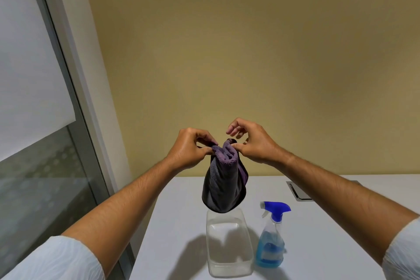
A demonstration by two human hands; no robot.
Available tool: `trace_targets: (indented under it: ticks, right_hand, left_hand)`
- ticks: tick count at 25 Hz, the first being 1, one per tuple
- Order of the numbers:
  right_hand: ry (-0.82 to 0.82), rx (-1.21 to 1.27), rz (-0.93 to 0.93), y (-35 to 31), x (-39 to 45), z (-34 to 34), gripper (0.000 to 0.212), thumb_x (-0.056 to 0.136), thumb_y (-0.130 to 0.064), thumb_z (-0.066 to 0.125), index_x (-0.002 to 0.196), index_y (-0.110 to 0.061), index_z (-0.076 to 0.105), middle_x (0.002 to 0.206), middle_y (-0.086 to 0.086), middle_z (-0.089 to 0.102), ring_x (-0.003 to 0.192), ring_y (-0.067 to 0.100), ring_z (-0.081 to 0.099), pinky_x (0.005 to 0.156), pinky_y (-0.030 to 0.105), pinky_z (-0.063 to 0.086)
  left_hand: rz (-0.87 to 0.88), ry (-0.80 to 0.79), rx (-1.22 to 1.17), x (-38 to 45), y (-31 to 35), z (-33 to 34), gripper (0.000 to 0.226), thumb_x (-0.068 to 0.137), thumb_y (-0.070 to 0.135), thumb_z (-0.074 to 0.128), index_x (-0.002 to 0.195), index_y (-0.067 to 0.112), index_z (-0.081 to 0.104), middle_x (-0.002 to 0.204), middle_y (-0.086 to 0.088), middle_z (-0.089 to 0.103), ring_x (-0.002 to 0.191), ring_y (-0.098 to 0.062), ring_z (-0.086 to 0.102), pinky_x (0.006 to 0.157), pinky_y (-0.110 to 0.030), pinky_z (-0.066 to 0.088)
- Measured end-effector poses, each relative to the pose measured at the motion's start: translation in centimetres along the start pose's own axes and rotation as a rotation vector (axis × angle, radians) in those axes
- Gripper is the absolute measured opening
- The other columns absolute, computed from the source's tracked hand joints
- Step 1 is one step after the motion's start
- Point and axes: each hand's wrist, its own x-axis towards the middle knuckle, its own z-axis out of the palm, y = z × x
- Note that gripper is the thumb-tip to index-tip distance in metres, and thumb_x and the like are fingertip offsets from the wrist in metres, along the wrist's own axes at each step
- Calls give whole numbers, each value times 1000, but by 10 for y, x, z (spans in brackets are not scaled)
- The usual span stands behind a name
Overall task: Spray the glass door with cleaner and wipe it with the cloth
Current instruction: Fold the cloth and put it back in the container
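A dark grey and purple cloth [223,183] hangs in the air above the white table [177,223]. My left hand [189,149] pinches its top edge on the left. On the right, my right hand [251,142] pinches the same edge with its thumb, the other fingers loosely curled above. A clear spray bottle [271,237] with blue liquid and a blue trigger head stands on the table at the lower right, untouched. The glass door [43,188] fills the left side, its upper part covered by a white sheet.
A clear plastic tub [229,245] sits on the table directly under the hanging cloth, next to the bottle. A metal cable hatch [300,190] is set into the tabletop at the right. A beige wall rises behind the table, and the grey door frame [75,88] runs along its left.
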Motion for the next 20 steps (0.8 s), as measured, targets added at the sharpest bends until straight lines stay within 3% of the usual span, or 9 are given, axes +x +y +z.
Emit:
trace_targets:
  ticks: [2, 4, 7, 10, 12, 14, 17, 20]
  right_hand:
    - [31, -52, 32, 9, 2, -5, 26, 75, -15, 83, 81, -29, 61, 85, -9, 63, 72, 0, 54, 61, 13, 43]
    - [-4, 14, 63, 16, 3, -8, 19, 74, -15, 85, 73, -23, 68, 73, -7, 69, 63, 0, 58, 60, 18, 48]
    - [-129, 262, 124, 21, 4, -9, 3, 81, -6, 78, 84, -8, 77, 79, 4, 77, 72, 8, 69, 67, 23, 54]
    - [-249, 450, 216, 25, 4, -8, 20, 92, 1, 60, 96, -9, 77, 91, 7, 76, 83, 12, 66, 77, 30, 52]
    - [-326, 515, 249, 27, 4, -10, 19, 92, -14, 62, 104, -11, 76, 98, 7, 75, 92, 12, 65, 84, 33, 51]
    - [-382, 521, 223, 28, 2, -10, 31, 83, -31, 71, 110, -16, 73, 103, 6, 74, 95, 12, 65, 85, 30, 50]
    - [-365, 418, 161, 26, 0, -3, 45, 72, -23, 86, 114, -21, 69, 105, -1, 74, 91, 11, 69, 79, 23, 55]
    - [-279, 300, 107, 24, 3, 4, 42, 72, -11, 84, 110, -22, 69, 105, -3, 71, 89, 11, 67, 76, 26, 57]
  left_hand:
    - [-17, 17, -4, 1, 1, 5, 25, 71, 5, 84, 73, 27, 73, 74, 12, 73, 72, 3, 69, 64, -8, 50]
    - [-26, 28, 1, 3, 2, 9, 23, 71, 6, 84, 74, 26, 74, 74, 12, 73, 73, 2, 69, 65, -10, 52]
    - [-28, 41, 6, 7, 3, 13, 20, 70, 5, 84, 76, 23, 75, 74, 12, 73, 73, 2, 69, 66, -11, 53]
    - [-27, 49, 35, 10, 3, 16, 21, 69, 6, 84, 79, 22, 76, 73, 15, 71, 72, 4, 68, 64, -9, 52]
    - [-29, 66, 49, 11, 1, 18, 21, 68, 5, 84, 79, 22, 76, 71, 17, 70, 71, 5, 68, 63, -8, 51]
    - [-32, 91, 50, 12, -1, 19, 20, 68, 4, 83, 78, 21, 76, 69, 17, 70, 69, 5, 68, 61, -7, 50]
    - [-49, 117, 45, 14, -4, 21, 21, 69, 3, 81, 77, 21, 75, 69, 17, 70, 68, 5, 67, 59, -6, 48]
    - [-59, 107, 52, 16, -7, 21, 26, 68, 5, 83, 80, 24, 69, 71, 13, 70, 68, 4, 67, 57, -7, 47]
